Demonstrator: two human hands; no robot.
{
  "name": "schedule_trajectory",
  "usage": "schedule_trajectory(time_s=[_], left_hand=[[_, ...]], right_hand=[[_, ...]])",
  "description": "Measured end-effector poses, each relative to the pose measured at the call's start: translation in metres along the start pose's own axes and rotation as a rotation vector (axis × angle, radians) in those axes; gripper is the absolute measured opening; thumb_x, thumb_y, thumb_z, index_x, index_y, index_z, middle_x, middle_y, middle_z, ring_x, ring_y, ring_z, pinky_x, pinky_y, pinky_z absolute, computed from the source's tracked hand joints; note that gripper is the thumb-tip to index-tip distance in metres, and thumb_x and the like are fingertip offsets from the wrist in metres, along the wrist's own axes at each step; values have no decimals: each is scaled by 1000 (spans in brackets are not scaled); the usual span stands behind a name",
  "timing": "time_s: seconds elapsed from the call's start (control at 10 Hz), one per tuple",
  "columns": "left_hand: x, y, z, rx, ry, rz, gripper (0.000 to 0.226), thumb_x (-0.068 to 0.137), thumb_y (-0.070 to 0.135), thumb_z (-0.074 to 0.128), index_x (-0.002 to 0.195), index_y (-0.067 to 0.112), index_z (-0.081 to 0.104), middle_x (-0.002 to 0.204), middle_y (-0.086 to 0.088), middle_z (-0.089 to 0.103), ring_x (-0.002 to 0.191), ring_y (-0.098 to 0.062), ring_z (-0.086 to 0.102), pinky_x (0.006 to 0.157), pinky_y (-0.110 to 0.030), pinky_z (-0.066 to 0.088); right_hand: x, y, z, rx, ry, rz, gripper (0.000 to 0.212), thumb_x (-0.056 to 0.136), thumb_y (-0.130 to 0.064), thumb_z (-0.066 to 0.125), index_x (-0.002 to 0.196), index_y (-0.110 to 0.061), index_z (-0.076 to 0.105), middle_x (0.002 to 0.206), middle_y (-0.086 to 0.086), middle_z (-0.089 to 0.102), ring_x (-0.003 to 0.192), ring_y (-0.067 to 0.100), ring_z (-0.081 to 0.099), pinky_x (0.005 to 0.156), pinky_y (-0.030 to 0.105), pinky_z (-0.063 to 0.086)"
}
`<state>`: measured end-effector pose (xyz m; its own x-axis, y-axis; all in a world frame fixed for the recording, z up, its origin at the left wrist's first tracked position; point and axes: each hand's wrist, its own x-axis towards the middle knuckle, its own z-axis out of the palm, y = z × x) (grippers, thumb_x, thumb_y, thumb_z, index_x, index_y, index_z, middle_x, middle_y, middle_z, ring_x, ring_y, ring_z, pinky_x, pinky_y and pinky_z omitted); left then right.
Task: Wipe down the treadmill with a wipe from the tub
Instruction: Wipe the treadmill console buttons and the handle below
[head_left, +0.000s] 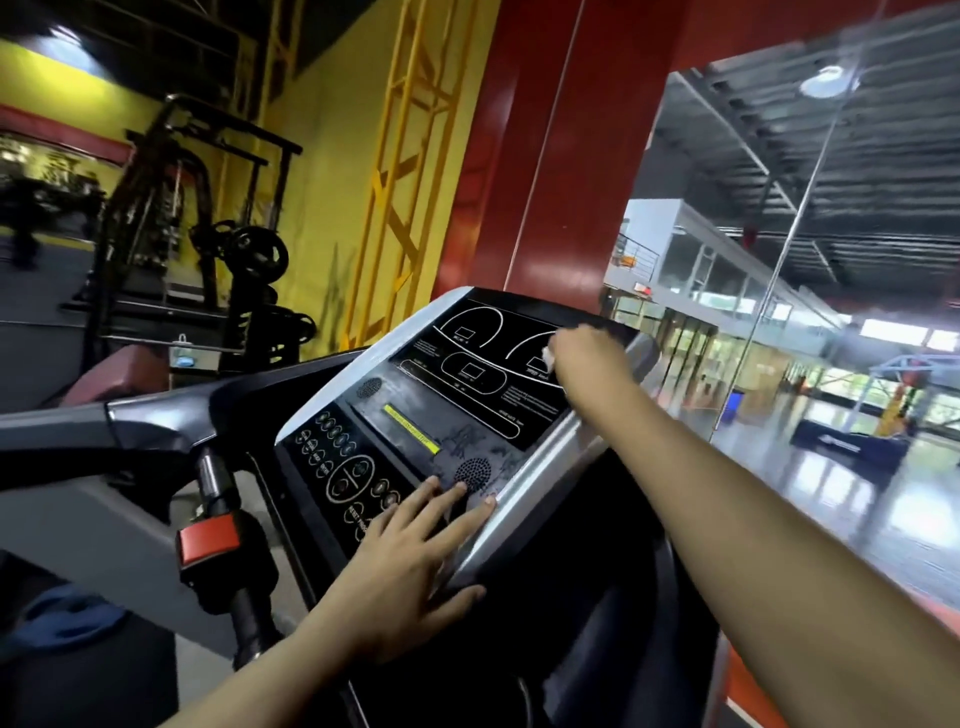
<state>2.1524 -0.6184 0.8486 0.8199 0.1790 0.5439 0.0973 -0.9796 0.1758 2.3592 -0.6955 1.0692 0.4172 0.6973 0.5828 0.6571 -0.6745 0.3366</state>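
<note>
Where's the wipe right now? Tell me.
In the head view, the wipe is bunched in the right hand, on the upper right of the treadmill console.

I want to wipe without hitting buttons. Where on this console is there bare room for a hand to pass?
Free: the dark panel between the yellow strip and the right hand, which holds the wipe at the top. Also the silver side rail above the left hand. Crowded: the button cluster at lower left, beside the left fingers.
</note>
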Motion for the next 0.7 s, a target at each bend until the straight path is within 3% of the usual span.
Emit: schedule_trajectory(time_s=[0.1,0.2,0.3,0.4,0.5,0.6,0.7], left_hand=[[-2,-3,14,6,69,28,77,94,74,32,154,55,-13,169,18,-7,154,-11,-21,125,-45,11],[-3,-8,29,-14,138,39,74,97,72,33,158,50,-2,170,16,-2,156,-13,-14,121,-48,13],[-3,-10,37,-32,194,34,72,97,68,38,160,45,11,170,13,9,158,-18,0,115,-49,17],[-3,-11,42,-49,242,37,72,97,66,40,161,41,18,169,10,15,158,-21,7,114,-48,18],[-3,-11,43,-59,270,37,72,96,65,42,160,42,20,169,10,17,158,-20,8,114,-48,19],[-3,-11,45,-52,274,36,72,95,63,43,160,42,20,169,10,18,158,-20,9,114,-47,19],[-3,-12,46,-56,280,44,72,94,63,44,159,41,23,168,9,20,157,-21,12,113,-47,21]], right_hand=[[-8,-36,22,214,-235,-100,14,82,-10,59,88,-16,71,85,11,62,89,16,64,67,27,45],[-32,-74,42,270,-447,-375,24,88,-17,57,106,-17,73,103,10,71,100,17,66,85,30,55],[15,-51,43,259,-284,-265,28,98,-18,50,117,-14,70,116,12,67,106,28,62,90,31,49],[85,-3,26,203,-281,115,17,84,-17,60,96,-20,72,98,10,67,85,30,62,75,28,46],[96,-1,32,168,-195,128,16,79,-7,58,81,-23,56,90,8,56,74,21,47,60,22,36],[80,-26,42,184,-312,-15,21,86,-13,61,100,-20,76,99,5,70,86,14,60,69,20,40],[78,-50,54,122,-388,-303,34,88,-25,55,117,-19,73,119,3,69,109,19,65,82,25,46]])
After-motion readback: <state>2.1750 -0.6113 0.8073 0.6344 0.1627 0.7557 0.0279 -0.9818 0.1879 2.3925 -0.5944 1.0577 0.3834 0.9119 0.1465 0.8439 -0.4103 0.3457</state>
